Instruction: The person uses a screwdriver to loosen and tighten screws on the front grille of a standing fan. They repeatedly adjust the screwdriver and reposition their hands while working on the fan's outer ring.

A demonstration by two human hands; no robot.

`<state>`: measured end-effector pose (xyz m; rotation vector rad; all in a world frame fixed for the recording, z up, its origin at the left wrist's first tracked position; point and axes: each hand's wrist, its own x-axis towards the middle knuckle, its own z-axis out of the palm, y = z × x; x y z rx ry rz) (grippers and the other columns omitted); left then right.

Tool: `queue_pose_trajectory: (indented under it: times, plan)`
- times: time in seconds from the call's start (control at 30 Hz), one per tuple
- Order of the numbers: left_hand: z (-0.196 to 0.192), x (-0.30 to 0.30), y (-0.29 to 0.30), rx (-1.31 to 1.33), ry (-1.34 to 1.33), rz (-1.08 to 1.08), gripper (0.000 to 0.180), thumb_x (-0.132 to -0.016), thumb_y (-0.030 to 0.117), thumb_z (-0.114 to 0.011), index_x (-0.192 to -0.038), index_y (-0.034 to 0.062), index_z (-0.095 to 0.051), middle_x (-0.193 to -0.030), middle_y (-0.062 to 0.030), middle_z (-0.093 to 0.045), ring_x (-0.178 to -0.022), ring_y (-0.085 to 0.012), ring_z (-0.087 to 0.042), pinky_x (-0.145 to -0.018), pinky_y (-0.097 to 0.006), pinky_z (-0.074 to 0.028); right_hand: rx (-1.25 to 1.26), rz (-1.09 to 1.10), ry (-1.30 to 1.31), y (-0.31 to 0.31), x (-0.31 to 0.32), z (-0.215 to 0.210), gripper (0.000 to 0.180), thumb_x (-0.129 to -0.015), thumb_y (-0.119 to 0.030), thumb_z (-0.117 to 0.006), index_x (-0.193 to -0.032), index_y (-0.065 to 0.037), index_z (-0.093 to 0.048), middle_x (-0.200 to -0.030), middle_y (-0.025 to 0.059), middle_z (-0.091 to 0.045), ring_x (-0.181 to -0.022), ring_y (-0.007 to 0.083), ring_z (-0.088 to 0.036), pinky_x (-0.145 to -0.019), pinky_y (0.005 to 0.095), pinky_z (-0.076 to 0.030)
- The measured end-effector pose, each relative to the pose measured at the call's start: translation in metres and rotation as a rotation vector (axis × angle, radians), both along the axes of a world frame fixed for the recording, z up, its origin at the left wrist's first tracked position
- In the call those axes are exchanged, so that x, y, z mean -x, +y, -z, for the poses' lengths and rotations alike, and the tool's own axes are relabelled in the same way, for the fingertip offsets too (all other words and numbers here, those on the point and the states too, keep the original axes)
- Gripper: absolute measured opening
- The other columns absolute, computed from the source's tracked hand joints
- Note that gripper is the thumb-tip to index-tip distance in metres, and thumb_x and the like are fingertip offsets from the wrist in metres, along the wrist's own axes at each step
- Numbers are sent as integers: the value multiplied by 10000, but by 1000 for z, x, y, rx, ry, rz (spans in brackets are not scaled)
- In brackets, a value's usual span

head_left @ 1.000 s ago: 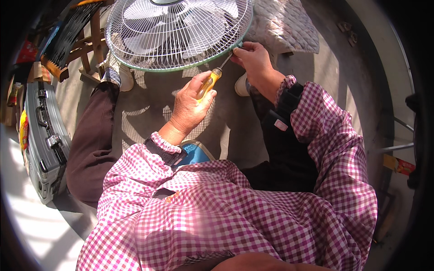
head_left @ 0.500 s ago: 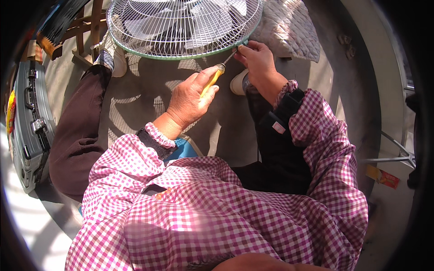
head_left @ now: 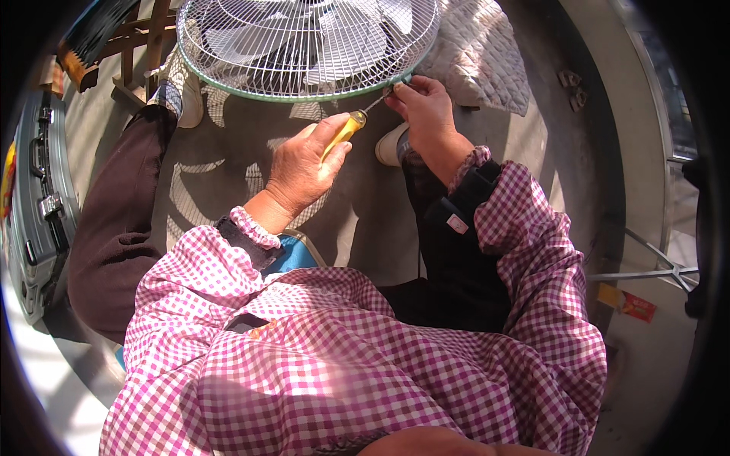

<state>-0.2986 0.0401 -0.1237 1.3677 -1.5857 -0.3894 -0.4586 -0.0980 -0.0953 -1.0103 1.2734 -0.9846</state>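
A round fan [head_left: 342, 55] with a white wire guard, a green rim and pale blades fills the top middle of the view. My left hand [head_left: 308, 161] is wrapped round the yellow handle of a screwdriver [head_left: 344, 135]. Its thin metal shaft slants up and right toward the lower right of the fan's rim. There my right hand [head_left: 427, 106] pinches at the rim, thumb and fingers close together near the screwdriver's tip. Whatever small part lies between those fingertips is hidden.
A grey hard case [head_left: 47, 205] stands at the left, below wooden furniture legs [head_left: 144, 53]. A quilted cloth [head_left: 487, 57] lies right of the fan. Further right are a metal stand leg [head_left: 646, 273] and a red and yellow packet [head_left: 635, 302] on the floor.
The whole view has shifted slightly, so most things sit a little further left. My left hand and the screwdriver keep their grip and slant; my right hand stays at the rim.
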Motion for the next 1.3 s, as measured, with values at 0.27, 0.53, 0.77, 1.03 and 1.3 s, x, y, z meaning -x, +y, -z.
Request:
queue_pose_trajectory:
  times: [0.27,0.53,0.77,1.03,1.3]
  plan:
    - [6,-3,10,-920,1772,412,387,-1003,374,-500,-1253,79,-492,-829,-73,-597,-491,-35,-378,-383,-155,-298,-7,-45,11,-3,3,2,295,-897,2,-620,-1136,87,-469,-1008,136,-628,-892,212,-661,-785,308,-588]
    - [-10,-3,-2,-22,-249,-52,458,-850,204,-686,-1286,168,-553,-870,-104,-614,-679,-251,-631,-588,-351,-499,8,-28,-39,-4,3,5,372,-880,-10,-631,-1178,97,-437,-1028,152,-585,-824,214,-664,-712,288,-584]
    - [-9,-12,0,-820,1840,351,357,-979,343,-546,-1203,66,-518,-846,-82,-611,-562,-114,-504,-486,-223,-429,-29,-45,29,-5,4,3,313,-896,6,-619,-1148,98,-458,-1051,153,-617,-890,205,-653,-783,299,-594]
    - [1,-4,-6,-72,8,59,376,-917,227,-639,-1263,115,-545,-891,-94,-617,-644,-207,-592,-562,-309,-496,-14,-17,4,-2,2,0,311,-900,1,-618,-1152,99,-465,-1033,152,-625,-889,200,-652,-780,297,-591]
    - [-3,0,0,-623,1502,154,392,-974,311,-570,-1270,59,-516,-1093,-134,-607,-629,-134,-557,-526,-213,-475,10,-45,-8,-4,3,4,379,-884,-23,-632,-1189,102,-445,-1007,144,-606,-773,191,-661,-690,265,-542]
